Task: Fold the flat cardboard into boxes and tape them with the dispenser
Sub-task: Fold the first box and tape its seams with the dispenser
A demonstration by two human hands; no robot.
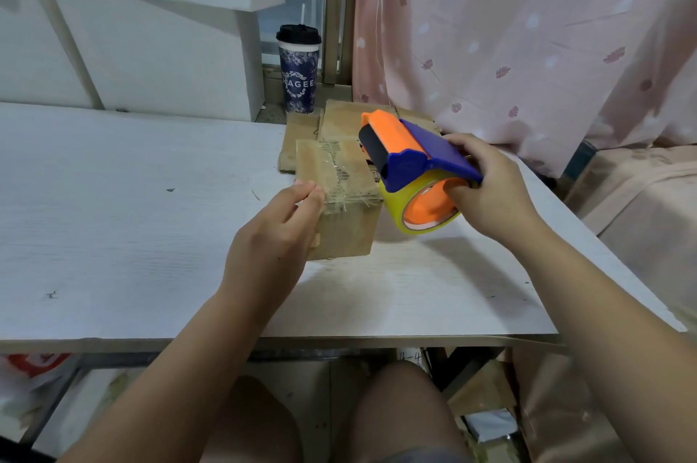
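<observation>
Hands first: the left hand [275, 232] lies with its fingers nearly straight on the top left edge of the folded box [349, 225], touching it without curling round it. The right hand [490, 194] grips the tape dispenser [411, 157], fingers and thumb wrapped round its blue and orange body, and holds it tilted just at 3 o'clock of the box, above the worktop [113, 217]. A roll of clear yellowish tape [394, 208] sits in the dispenser. Wrinkled tape runs along the box's top seam. The box stands near the middle of the worktop. Flat cardboard [339, 115] lies at 12 o'clock of it, touching its far side. A lidded cup [299, 70] with a straw stands at 11 o'clock, beyond the cardboard. A pink curtain [528, 28] hangs at 2 o'clock.
</observation>
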